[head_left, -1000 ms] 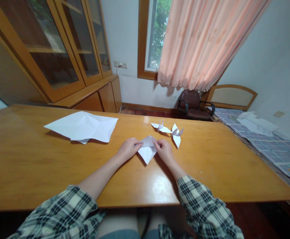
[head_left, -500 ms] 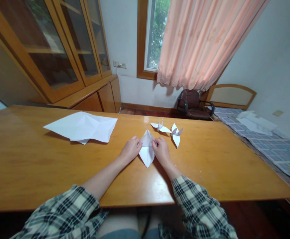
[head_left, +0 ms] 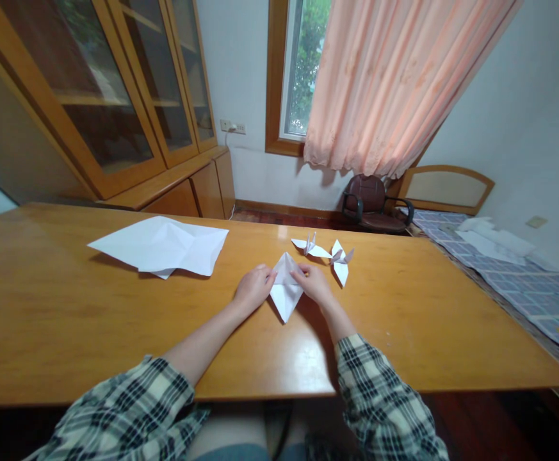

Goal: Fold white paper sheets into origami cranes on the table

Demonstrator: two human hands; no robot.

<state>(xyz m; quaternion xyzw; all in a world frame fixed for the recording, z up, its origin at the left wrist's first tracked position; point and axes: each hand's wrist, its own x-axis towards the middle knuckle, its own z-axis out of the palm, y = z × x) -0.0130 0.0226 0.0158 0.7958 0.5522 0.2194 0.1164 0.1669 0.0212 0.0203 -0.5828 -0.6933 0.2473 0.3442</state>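
A folded piece of white origami paper (head_left: pixel 285 298) lies in front of me, a pointed diamond with a crease across its middle. My left hand (head_left: pixel 256 285) pinches its left edge, thumb on top. On the opposite edge, my right hand (head_left: pixel 314 283) has its thumb over the paper and its fingers curled at the side. Just beyond the right hand sit two white paper cranes, one crane (head_left: pixel 310 246) with wings spread sideways and another crane (head_left: pixel 340 262) turned toward me.
A large creased white sheet (head_left: pixel 164 246) rests on the wooden table (head_left: pixel 91 339) to the left. Behind the table are a glass-door cabinet (head_left: pixel 164 153), a brown armchair (head_left: pixel 368 202) and a pink curtain (head_left: pixel 385 83). A bed (head_left: pixel 514 269) stands at the right.
The paper's side corners now look flatter and more pointed, its outline a sharper diamond. My right thumb has shifted inward over the paper. The whole view has shifted slightly.
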